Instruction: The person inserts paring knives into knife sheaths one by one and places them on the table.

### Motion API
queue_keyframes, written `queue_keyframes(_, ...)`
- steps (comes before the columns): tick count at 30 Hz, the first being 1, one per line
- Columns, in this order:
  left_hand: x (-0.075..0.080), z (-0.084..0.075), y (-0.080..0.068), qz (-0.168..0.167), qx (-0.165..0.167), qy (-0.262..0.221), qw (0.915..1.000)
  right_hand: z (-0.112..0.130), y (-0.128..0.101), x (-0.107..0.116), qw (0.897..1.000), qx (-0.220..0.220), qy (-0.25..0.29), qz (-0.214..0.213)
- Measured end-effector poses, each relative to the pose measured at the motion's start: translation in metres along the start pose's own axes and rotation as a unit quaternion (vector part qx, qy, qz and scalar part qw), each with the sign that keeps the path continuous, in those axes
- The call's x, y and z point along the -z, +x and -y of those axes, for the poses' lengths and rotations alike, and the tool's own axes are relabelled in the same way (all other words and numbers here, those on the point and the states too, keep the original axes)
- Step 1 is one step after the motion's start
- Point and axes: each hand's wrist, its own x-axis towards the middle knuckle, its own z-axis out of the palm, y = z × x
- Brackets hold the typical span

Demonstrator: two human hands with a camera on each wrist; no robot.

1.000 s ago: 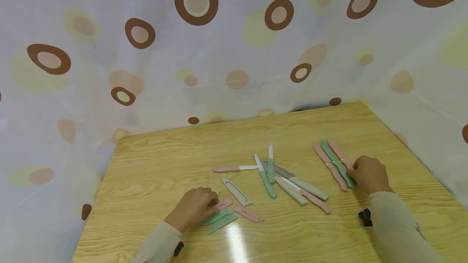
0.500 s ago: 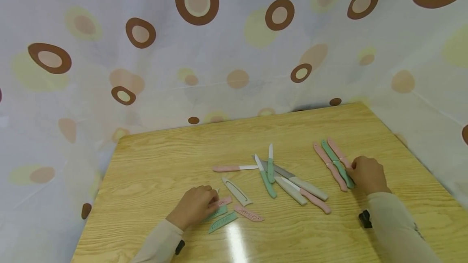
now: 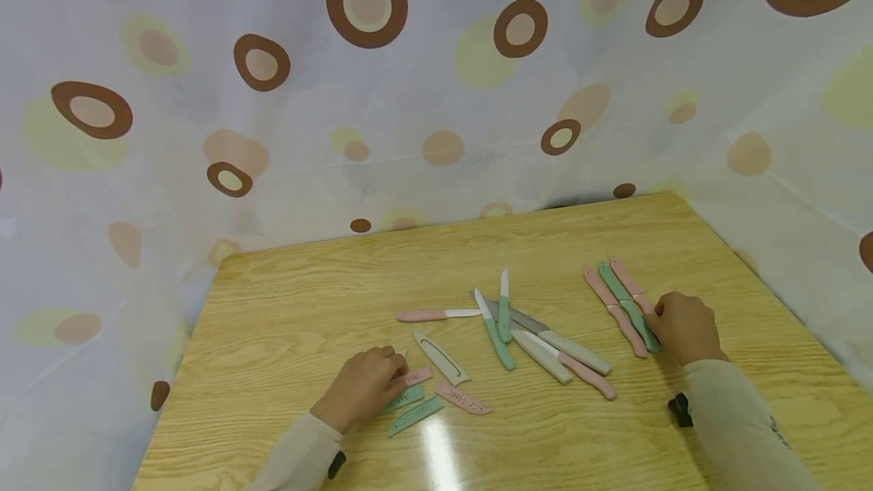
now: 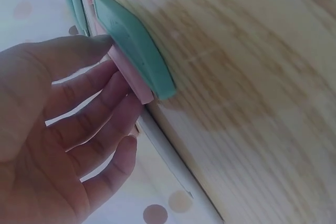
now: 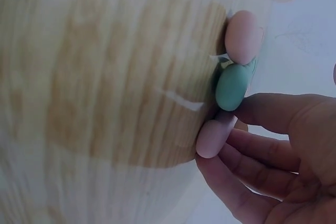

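Observation:
My left hand [image 3: 364, 385] lies on the near left of the wooden table [image 3: 307, 301]. Its thumb and forefinger pinch the end of a pink sheath [image 3: 413, 378] [image 4: 131, 80], which lies against a green sheath [image 3: 408, 398] [image 4: 134, 45]. My right hand [image 3: 682, 324] rests at the right. Its fingertips [image 5: 247, 145] touch the handle ends of a row of sheathed knives: a pink one [image 3: 616, 311] [image 5: 212, 139], a green one [image 3: 629, 305] [image 5: 233, 85] and another pink one [image 3: 633, 286] [image 5: 244, 35].
Several bare knives [image 3: 539, 339] with pink, green and grey handles lie crossed mid-table. Loose sheaths lie near the left hand: grey [image 3: 442, 358], pink [image 3: 464, 402] and green [image 3: 416, 415]. A spotted curtain [image 3: 436, 97] hangs close behind the table's far and right edges.
The right hand has drawn back slightly along the knife handles. The left hand has nudged the pink sheath and the green one a little; otherwise nothing has moved.

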Motion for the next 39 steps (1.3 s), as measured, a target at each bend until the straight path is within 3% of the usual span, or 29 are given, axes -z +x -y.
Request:
queue_keyframes(8,-0.002,-0.001,0.001,-0.029,-0.02,0.044,0.9984,0.0,-0.002,0.003,0.999,-0.016,0.016,0.028)
queue_keyframes(12,-0.005,-0.001,0.003,-0.023,-0.016,0.067,0.9973,0.003,-0.005,0.004,0.999,-0.027,0.024,0.021)
queue_keyframes(15,-0.007,0.0,0.003,-0.017,-0.017,0.08,0.9965,0.009,-0.01,-0.002,0.998,-0.008,0.014,-0.057)
queue_keyframes(18,-0.006,0.0,0.003,-0.015,-0.023,0.105,0.9941,0.025,-0.016,-0.008,0.988,0.025,-0.003,-0.15)
queue_keyframes(21,-0.004,0.003,0.005,-0.028,-0.032,0.126,0.9912,0.05,-0.018,-0.013,0.98,0.062,-0.014,-0.189)
queue_keyframes(26,0.012,0.009,0.007,-0.077,-0.031,0.103,0.9911,0.109,-0.022,-0.025,0.985,0.115,-0.003,-0.132)
queue_keyframes(32,0.039,0.022,0.002,-0.129,0.007,0.086,0.9879,0.19,-0.021,-0.046,0.982,0.177,0.001,-0.059)
queue_keyframes(36,0.053,0.034,-0.007,-0.153,0.036,0.086,0.9838,0.226,-0.011,-0.059,0.976,0.217,-0.007,-0.019)
queue_keyframes(39,0.058,0.038,-0.011,-0.148,0.048,0.081,0.9845,0.243,-0.004,-0.069,0.974,0.227,-0.001,0.006)
